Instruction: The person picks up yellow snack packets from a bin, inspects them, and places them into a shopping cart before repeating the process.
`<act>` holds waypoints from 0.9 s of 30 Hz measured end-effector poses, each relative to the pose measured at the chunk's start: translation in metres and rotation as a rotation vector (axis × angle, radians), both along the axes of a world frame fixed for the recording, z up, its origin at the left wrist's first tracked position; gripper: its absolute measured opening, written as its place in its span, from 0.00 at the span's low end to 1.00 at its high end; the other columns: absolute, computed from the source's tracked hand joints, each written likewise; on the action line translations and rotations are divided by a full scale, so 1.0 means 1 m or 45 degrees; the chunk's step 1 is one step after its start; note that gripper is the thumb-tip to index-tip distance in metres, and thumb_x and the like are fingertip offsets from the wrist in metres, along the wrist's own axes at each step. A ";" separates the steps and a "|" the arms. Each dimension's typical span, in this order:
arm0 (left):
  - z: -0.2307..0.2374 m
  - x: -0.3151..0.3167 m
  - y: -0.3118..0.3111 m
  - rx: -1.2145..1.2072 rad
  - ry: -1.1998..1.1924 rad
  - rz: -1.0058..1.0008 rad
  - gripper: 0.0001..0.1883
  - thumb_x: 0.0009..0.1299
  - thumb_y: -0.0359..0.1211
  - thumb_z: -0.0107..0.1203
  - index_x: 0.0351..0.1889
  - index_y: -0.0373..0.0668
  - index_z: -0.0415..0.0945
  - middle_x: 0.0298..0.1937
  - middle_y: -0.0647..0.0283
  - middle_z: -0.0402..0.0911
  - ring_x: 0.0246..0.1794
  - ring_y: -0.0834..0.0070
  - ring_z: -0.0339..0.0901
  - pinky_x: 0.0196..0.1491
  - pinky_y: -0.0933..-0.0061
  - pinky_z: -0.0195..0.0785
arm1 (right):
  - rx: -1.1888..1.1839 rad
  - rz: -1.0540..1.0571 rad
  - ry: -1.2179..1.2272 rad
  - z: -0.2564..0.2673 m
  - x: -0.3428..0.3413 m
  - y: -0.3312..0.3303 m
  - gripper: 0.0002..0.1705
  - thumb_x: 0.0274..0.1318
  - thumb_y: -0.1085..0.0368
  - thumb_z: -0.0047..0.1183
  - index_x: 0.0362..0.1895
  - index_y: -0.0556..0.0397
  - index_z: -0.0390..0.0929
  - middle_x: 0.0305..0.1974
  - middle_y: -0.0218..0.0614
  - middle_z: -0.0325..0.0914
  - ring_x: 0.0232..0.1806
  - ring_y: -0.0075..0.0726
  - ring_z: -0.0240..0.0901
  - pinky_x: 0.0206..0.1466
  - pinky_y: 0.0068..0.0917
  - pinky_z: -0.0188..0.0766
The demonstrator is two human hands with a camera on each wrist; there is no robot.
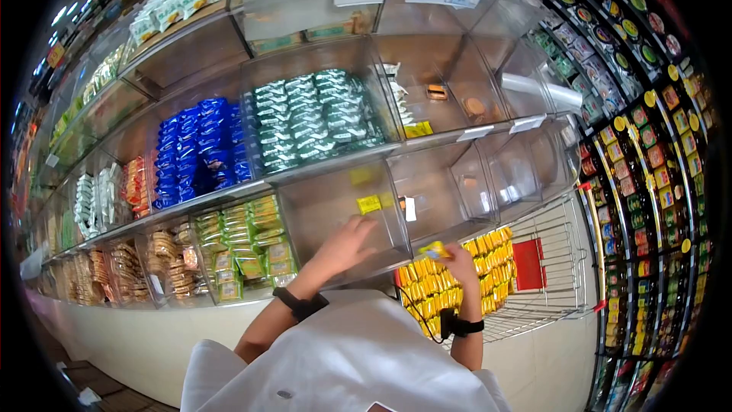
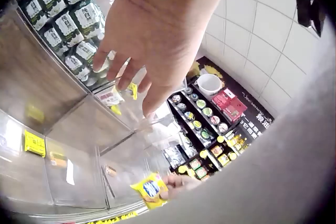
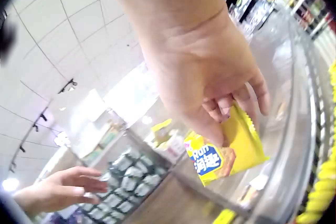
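My right hand (image 1: 461,265) pinches a yellow snack packet (image 3: 228,153) between thumb and fingers, near the front lip of a clear shelf bin. A cracker or biscuit picture shows on its wrapper in the right wrist view. The left hand (image 1: 343,246) reaches over the neighbouring bin (image 1: 313,217), fingers extended and holding nothing. Another yellow packet (image 1: 369,204) lies inside that bin, just beyond the left fingertips. Below the right hand, rows of yellow packets (image 1: 427,290) fill part of a shopping cart (image 1: 560,259).
To the left, bins hold green-yellow packets (image 1: 248,248) and round biscuits (image 1: 183,267). Above them sit blue packets (image 1: 202,145) and dark green packets (image 1: 316,114). Clear dividers and a raised front lip bound each bin. Dark racks (image 1: 648,183) of goods stand at the right.
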State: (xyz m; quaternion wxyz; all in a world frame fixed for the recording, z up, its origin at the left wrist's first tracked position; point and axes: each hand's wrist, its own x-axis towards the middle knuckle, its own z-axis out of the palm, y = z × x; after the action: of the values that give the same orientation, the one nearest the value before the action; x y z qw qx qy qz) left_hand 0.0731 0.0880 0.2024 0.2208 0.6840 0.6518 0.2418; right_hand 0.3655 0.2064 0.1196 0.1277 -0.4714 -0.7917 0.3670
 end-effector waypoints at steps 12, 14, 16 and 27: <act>-0.029 -0.008 -0.029 -0.287 -0.155 0.141 0.18 0.58 0.37 0.53 0.45 0.39 0.69 0.42 0.50 0.73 0.42 0.54 0.70 0.44 0.62 0.64 | -0.052 -0.716 -0.573 -0.105 0.151 0.003 0.19 0.29 0.58 0.60 0.27 0.56 0.72 0.26 0.50 0.75 0.31 0.54 0.72 0.33 0.40 0.68; -0.029 -0.005 -0.033 -0.283 -0.110 0.158 0.18 0.58 0.36 0.53 0.45 0.38 0.69 0.42 0.51 0.73 0.42 0.54 0.70 0.43 0.63 0.64 | -0.003 -0.721 -0.573 -0.123 0.149 0.007 0.15 0.32 0.60 0.56 0.25 0.57 0.73 0.23 0.51 0.73 0.29 0.54 0.72 0.31 0.41 0.68; -0.023 0.000 -0.038 -0.361 -0.037 0.198 0.18 0.58 0.34 0.54 0.45 0.39 0.69 0.42 0.54 0.74 0.42 0.59 0.72 0.45 0.68 0.65 | 0.011 -0.715 -0.593 -0.139 0.142 0.015 0.13 0.36 0.62 0.53 0.27 0.57 0.72 0.23 0.51 0.74 0.28 0.55 0.72 0.30 0.42 0.68; -0.021 -0.006 -0.078 -0.217 0.053 0.310 0.18 0.59 0.36 0.53 0.45 0.40 0.68 0.42 0.54 0.74 0.40 0.57 0.72 0.43 0.64 0.66 | -0.397 -0.446 -0.815 -0.220 0.041 -0.010 0.33 0.45 0.62 0.43 0.58 0.53 0.52 0.58 0.44 0.56 0.58 0.50 0.54 0.53 0.45 0.59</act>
State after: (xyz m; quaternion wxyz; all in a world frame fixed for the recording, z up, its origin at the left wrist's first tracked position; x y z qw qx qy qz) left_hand 0.0667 0.0102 0.1818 0.2335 0.5838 0.7524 0.1965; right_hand 0.4064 0.1963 -0.1003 -0.1380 -0.7035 -0.6340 0.2899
